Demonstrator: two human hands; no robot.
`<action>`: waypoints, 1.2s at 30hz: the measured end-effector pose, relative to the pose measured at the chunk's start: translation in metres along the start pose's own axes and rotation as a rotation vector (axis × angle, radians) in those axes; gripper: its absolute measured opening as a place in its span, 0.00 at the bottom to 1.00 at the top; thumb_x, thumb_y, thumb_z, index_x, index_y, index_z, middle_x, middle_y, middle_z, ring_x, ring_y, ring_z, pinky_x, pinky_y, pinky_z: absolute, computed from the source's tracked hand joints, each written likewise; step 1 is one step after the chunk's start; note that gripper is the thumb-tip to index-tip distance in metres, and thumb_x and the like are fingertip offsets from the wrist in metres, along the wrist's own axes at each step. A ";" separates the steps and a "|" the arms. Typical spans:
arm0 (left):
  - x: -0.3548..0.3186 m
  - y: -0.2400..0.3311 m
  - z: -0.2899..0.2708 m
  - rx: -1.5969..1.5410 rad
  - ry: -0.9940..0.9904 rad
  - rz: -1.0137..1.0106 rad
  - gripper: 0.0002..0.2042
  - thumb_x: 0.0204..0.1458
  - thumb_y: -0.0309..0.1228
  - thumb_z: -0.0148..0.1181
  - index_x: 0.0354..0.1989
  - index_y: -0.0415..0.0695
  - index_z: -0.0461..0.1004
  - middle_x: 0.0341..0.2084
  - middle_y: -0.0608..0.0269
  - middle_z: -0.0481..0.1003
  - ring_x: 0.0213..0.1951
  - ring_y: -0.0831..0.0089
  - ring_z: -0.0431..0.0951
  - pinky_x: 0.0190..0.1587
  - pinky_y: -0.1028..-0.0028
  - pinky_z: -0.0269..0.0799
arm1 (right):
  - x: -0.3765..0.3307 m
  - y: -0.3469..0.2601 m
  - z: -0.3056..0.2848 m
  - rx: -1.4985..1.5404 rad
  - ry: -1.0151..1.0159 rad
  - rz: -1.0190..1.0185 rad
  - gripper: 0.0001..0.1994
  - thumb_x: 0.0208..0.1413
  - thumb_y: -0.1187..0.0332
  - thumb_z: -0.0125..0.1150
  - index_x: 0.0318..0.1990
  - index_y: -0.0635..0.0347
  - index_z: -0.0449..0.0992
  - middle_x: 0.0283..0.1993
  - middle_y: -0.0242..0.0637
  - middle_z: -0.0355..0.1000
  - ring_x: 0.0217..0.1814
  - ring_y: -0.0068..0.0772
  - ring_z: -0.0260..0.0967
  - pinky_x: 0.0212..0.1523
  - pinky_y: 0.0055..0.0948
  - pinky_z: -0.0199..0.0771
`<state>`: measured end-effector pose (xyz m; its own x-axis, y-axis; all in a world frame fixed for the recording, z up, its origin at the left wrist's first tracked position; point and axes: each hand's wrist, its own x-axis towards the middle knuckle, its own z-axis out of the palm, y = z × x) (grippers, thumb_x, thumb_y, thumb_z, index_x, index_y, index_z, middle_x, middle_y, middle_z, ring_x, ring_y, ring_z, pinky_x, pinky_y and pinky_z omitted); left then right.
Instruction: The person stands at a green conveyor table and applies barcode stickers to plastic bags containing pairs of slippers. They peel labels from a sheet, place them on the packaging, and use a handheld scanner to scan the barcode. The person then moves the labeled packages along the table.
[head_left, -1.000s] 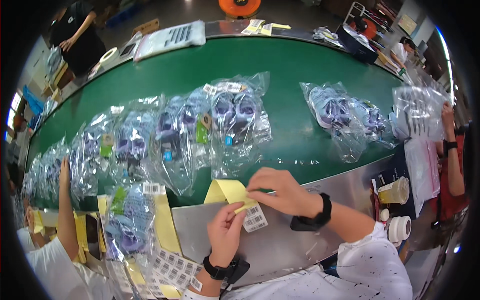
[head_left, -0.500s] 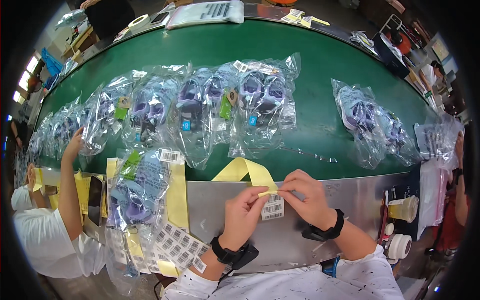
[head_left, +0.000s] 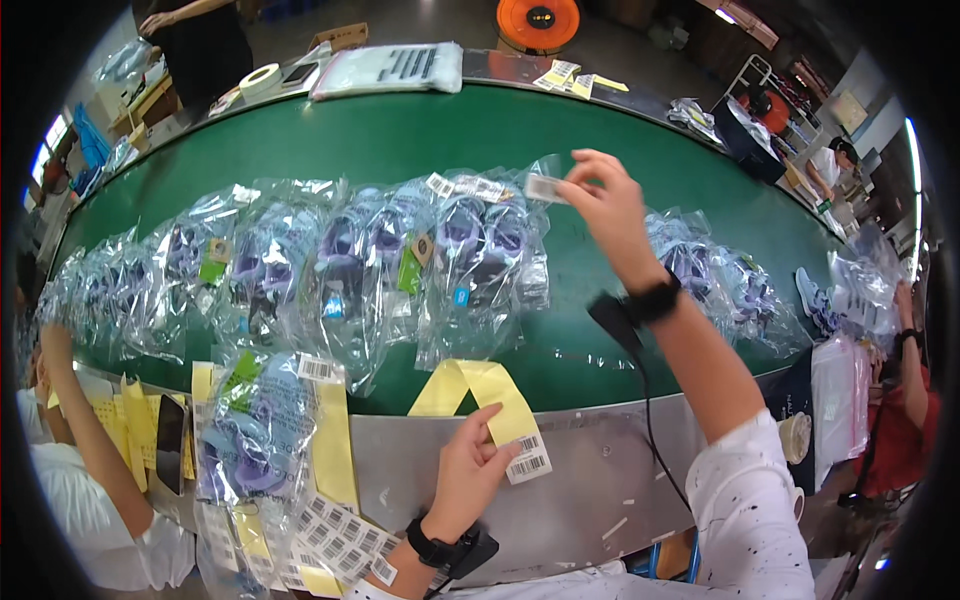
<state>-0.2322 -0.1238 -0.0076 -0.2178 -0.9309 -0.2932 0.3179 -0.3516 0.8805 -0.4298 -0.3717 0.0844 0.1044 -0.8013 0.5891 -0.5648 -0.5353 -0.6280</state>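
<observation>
My right hand [head_left: 608,205] reaches out over the green belt [head_left: 400,125], thumb and finger pinching a white barcode label [head_left: 545,188]. The label is by the top corner of a clear bag of blue and purple shoes [head_left: 480,235]; whether it touches the plastic I cannot tell. Nearer me, my left hand [head_left: 466,472] is closed on a yellow backing strip [head_left: 495,385] that loops up over the belt's edge. Another barcode label [head_left: 528,458] sits at the strip's end, beside my left fingertips.
More bagged shoes [head_left: 270,255] line the belt, with others [head_left: 700,265] on the right. One bagged pair [head_left: 255,440] lies on the metal ledge [head_left: 610,480] beside label sheets [head_left: 335,540]. Co-workers' arms [head_left: 100,450] reach in at both sides. A cup [head_left: 795,438] stands right.
My right hand has left the strip and moved far forward over the belt with a label. My left hand keeps hold of the strip. The whole view has shifted.
</observation>
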 end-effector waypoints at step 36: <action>-0.006 -0.008 0.021 0.402 -0.128 0.063 0.14 0.57 0.28 0.59 0.52 0.42 0.75 0.30 0.63 0.78 0.30 0.81 0.75 0.34 0.79 0.71 | -0.094 0.165 -0.113 -0.135 -0.011 0.497 0.30 0.50 0.68 0.66 0.61 0.64 0.66 0.57 0.43 0.71 0.60 0.33 0.67 0.59 0.31 0.66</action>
<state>-0.2523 -0.1139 -0.0050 -0.3303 -0.9206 -0.2083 -0.0456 -0.2049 0.9777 -0.6247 -0.3544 -0.0171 -0.1951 -0.9533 0.2305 -0.6489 -0.0508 -0.7592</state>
